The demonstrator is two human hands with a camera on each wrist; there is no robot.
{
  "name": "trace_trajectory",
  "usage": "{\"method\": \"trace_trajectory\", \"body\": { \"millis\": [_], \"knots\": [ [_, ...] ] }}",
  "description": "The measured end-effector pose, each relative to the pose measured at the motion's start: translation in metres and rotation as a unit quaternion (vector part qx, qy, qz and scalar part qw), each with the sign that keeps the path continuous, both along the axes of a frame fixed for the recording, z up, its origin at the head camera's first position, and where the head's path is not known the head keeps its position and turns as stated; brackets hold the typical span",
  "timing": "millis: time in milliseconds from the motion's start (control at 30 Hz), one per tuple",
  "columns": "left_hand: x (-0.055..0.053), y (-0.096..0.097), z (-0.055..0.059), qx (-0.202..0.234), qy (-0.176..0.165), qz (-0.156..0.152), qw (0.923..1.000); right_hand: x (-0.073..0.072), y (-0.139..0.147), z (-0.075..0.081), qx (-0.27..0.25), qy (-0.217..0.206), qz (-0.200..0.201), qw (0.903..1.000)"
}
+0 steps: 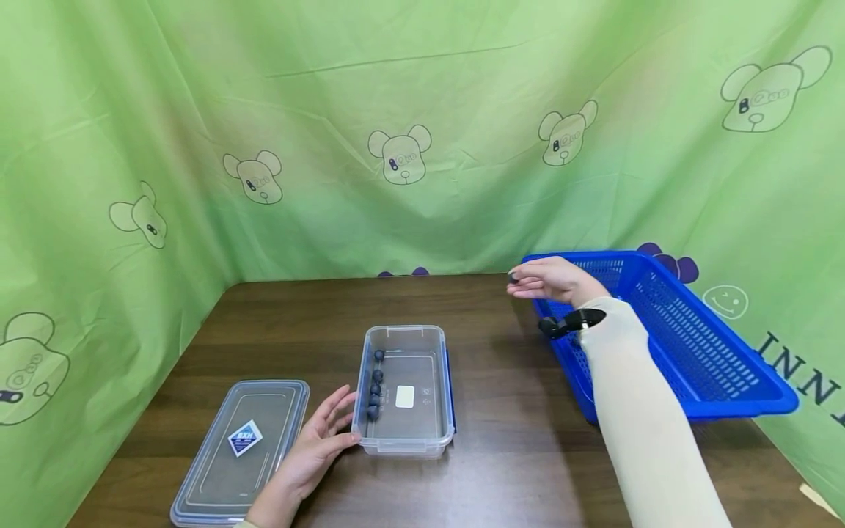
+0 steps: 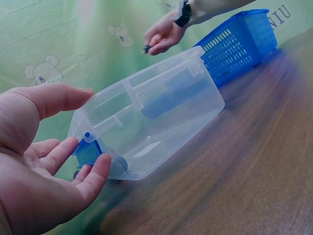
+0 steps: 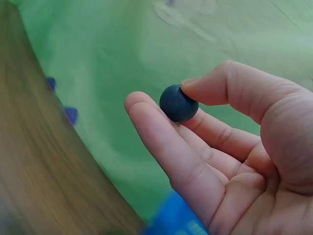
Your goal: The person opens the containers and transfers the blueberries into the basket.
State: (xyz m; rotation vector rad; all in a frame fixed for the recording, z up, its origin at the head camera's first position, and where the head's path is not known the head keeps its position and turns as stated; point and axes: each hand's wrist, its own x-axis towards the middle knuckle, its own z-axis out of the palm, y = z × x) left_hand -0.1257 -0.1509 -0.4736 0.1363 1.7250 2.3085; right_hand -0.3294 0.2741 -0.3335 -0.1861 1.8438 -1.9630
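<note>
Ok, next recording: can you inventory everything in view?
Table: 1, brown, beneath the items
Curtain: 1, green, behind and around the table
Box: 1, clear, mid-table
Label: 1, white, box's bottom
Balls: 5 visible, dark blue, inside the box's left side
Held ball: 1, dark blue, off the table
Lid: 1, clear, left of the box
Sticker: 1, blue and white, on the lid
Basket: 1, blue, table's right side
Wrist strap: 1, black, right wrist
Sleeves: 2, cream, left barely showing
Left hand: 1, bare, touching the box
Right hand: 1, bare, pinching the held ball
</note>
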Motion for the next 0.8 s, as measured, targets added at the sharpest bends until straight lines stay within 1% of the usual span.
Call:
{"method": "trace_trajectory", "body": {
  "millis": [100, 233, 367, 433, 600, 800],
  "knots": [
    [0.0, 0.0, 0.0, -0.002, 0.001, 0.001, 1.0, 0.003, 0.025, 0.0, -0.002, -0.009, -0.018, 0.9998],
    [-0.001, 0.001, 0.0, 0.0, 0.003, 0.001, 1.0, 0.008, 0.06, -0.002, -0.018, -0.023, -0.029, 0.9991],
    [-0.001, 0.001, 0.0, 0.002, 0.003, -0.002, 1.0, 0.014, 0.091, -0.011, -0.06, -0.053, -0.04, 0.9959],
    [-0.001, 0.001, -0.001, 0.001, 0.003, -0.002, 1.0, 0.017, 0.104, -0.017, -0.074, -0.066, -0.046, 0.994],
    [-0.001, 0.001, -0.002, -0.001, 0.004, 0.0, 1.0, 0.024, 0.128, -0.03, -0.101, -0.084, -0.046, 0.9903],
    [-0.001, 0.001, -0.003, -0.002, 0.003, 0.002, 1.0, 0.025, 0.145, -0.037, -0.138, -0.116, -0.044, 0.9827]
  ]
}}
